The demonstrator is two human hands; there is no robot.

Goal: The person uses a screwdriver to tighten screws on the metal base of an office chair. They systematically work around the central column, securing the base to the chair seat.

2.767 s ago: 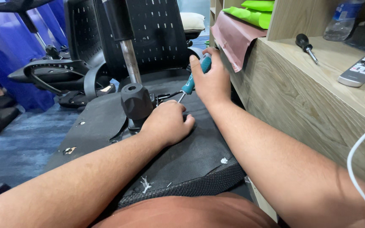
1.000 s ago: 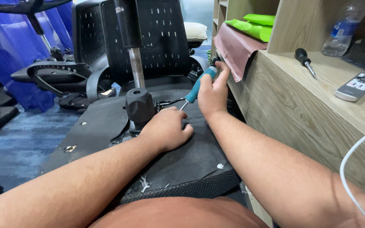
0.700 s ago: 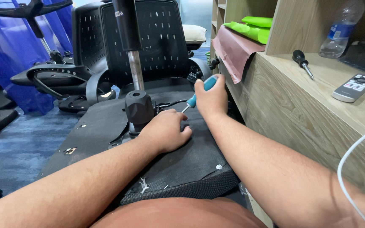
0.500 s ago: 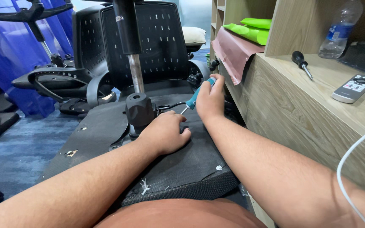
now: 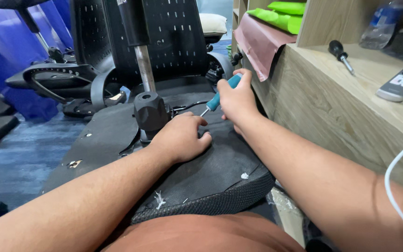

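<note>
An upturned black chair seat [image 5: 211, 172] lies across my lap, its underside up, with a black mechanism block [image 5: 151, 111] and a metal gas-lift column [image 5: 144, 67] rising from it. My left hand [image 5: 181, 136] rests flat on the seat's underside just right of the block, fingers apart. My right hand [image 5: 237, 99] grips a teal-handled screwdriver [image 5: 220, 94], whose tip points down-left at the bracket beside the block, close to my left fingertips.
A wooden desk [image 5: 332, 93] stands close on the right, carrying a black screwdriver [image 5: 340, 55], a remote control [image 5: 402, 84] and a plastic bottle [image 5: 378, 25]. A white cable [image 5: 395, 186] hangs by my right arm. Black chair backs [image 5: 173, 42] and armrests [image 5: 52, 77] stand behind.
My right hand has dropped a little and angled the screwdriver towards the bracket. My left hand stays on the seat's underside. The view has shifted slightly.
</note>
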